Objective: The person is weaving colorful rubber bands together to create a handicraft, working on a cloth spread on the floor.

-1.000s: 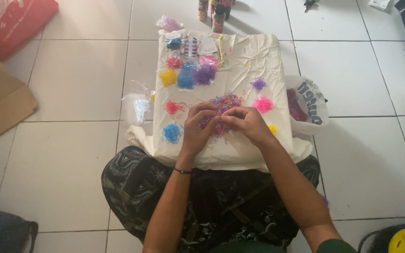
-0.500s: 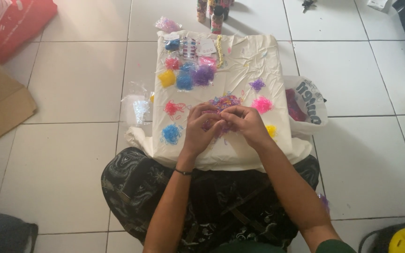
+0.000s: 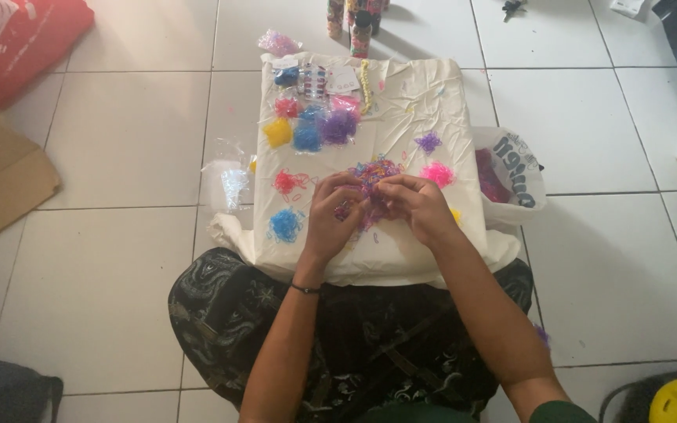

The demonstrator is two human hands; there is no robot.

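Nearest the lap, left hand [image 3: 331,215] and right hand [image 3: 421,207] meet fingertip to fingertip, pinching bands from the mixed-colour pile [image 3: 375,174] on the cream cloth [image 3: 417,102]. Beyond, sorted heaps—blue [image 3: 284,224], pink [image 3: 436,174]—lie well apart, keeping colours separate.

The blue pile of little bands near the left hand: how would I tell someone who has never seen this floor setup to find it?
Start at the cream cloth spread on the tiled floor before the seated person. Go to its near left corner, just outside the left hand. The loose blue pile lies there, directly below a red pile; unlike the blue bunch farther up the cloth, it is not bagged.
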